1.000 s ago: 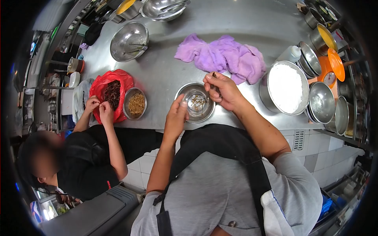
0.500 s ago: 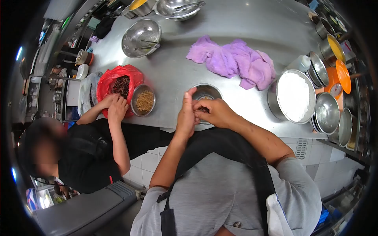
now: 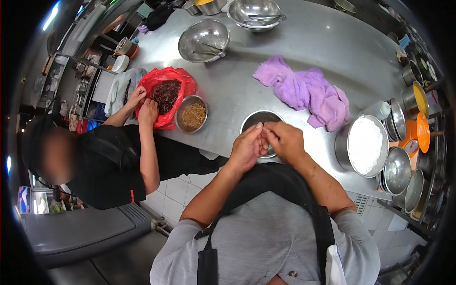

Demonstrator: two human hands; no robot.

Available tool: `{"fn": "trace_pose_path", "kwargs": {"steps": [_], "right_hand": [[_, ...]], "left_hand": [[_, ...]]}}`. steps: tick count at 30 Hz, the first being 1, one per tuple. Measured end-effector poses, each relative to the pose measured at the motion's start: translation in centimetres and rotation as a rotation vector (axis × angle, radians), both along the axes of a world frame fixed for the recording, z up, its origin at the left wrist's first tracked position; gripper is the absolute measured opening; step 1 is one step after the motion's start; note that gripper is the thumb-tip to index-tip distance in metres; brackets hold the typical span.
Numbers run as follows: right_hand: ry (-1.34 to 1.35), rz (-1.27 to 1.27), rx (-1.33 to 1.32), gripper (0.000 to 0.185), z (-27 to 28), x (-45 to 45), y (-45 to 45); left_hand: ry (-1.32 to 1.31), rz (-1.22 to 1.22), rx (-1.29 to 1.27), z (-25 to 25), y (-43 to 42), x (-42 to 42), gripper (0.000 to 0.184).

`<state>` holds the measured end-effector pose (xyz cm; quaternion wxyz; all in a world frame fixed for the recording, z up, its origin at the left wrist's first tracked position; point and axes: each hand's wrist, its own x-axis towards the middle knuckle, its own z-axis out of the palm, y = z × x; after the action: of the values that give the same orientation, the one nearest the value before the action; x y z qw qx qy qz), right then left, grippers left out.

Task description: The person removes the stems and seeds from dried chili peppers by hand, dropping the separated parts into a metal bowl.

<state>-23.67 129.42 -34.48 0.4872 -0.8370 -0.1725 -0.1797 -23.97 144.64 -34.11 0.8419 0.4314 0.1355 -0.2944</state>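
My left hand (image 3: 247, 148) and my right hand (image 3: 286, 141) meet over a small steel bowl (image 3: 256, 115) at the table's front edge. The fingers of both are closed and pinched together, thumbs close to each other. Whatever they grip is too small or hidden to name. My hands cover much of the bowl, so its contents hardly show.
To the left, a co-worker's hands (image 3: 143, 105) work at a red plastic bag (image 3: 189, 85) of dark red, dried-chili-like pieces. Beside it sits a bowl of yellowish-brown bits (image 3: 194, 116). A purple cloth (image 3: 304, 90), steel colander (image 3: 204, 40) and pot of white powder (image 3: 365, 145) lie around.
The view has shifted, so the table's things appear further right. My right fingers, earlier around a dark piece, now pinch against my left fingertips. The co-worker's hands have moved apart at the red bag.
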Motion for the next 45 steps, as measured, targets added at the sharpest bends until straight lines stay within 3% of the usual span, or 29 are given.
{"fn": "trace_pose_path", "kwargs": {"steps": [4,6,7,8,9,15,19,21,22,24,28,30,31,35,41,43,45], "right_hand": [[-0.009,0.15,-0.051,0.023,-0.2,-0.3,0.5],[0.004,0.151,0.01,0.018,-0.7,-0.3,0.9],[0.235,0.13,0.32,0.016,-0.7,-0.3,1.1],[0.467,0.105,0.629,0.015,-0.7,-0.2,1.2],[0.55,0.169,0.676,0.018,-0.4,0.3,0.7],[0.681,0.249,0.647,0.017,-0.9,0.8,-0.1],[0.707,0.203,0.655,0.017,0.3,0.5,-0.4],[1.076,0.285,1.013,0.018,0.7,0.7,-1.0],[1.076,0.284,1.013,0.018,0.7,0.7,-1.0],[1.212,0.345,1.278,0.02,0.5,0.6,-0.9],[1.22,0.418,1.242,0.018,0.2,0.5,-1.2],[0.617,0.162,0.63,0.016,-0.1,0.3,-0.2],[0.569,0.173,0.631,0.015,0.2,0.0,-0.1],[0.602,0.191,0.586,0.014,0.6,-0.1,0.2],[0.731,0.202,0.742,0.017,1.2,0.0,0.0],[1.059,0.356,1.003,0.018,1.4,0.2,-0.7],[1.133,0.416,1.073,0.018,0.9,0.3,-1.0]], "left_hand": [[-0.146,0.15,-0.05,0.0,0.5,0.4,0.02],[-0.236,0.139,0.123,0.2,0.7,0.5,0.018],[-0.239,0.142,0.125,0.3,0.9,0.4,0.018],[-0.312,0.103,0.293,0.5,0.9,0.3,0.016],[-0.383,0.062,0.462,0.6,1.0,0.2,0.015],[-0.529,0.018,0.746,0.8,0.5,-0.4,0.014],[-0.595,0.031,0.723,0.5,0.2,-0.9,0.013],[-0.632,0.016,0.715,0.4,0.1,-1.0,0.012],[-0.632,0.016,0.715,0.4,0.1,-1.0,0.012],[-0.7,-0.007,0.74,0.5,0.2,-1.2,0.011],[-0.725,-0.022,0.739,0.7,0.3,-1.2,0.011],[-0.564,0.0,0.708,0.9,0.2,-1.1,0.01],[-0.564,0.004,0.711,0.8,0.2,-1.1,0.01],[-0.595,0.103,0.734,0.2,0.1,-1.2,0.009],[-0.649,0.13,0.753,0.4,0.2,-1.4,0.008],[-0.676,0.126,0.77,0.6,0.2,-1.5,0.008],[-0.713,0.042,0.707,0.8,0.5,-1.5,0.008]]}}
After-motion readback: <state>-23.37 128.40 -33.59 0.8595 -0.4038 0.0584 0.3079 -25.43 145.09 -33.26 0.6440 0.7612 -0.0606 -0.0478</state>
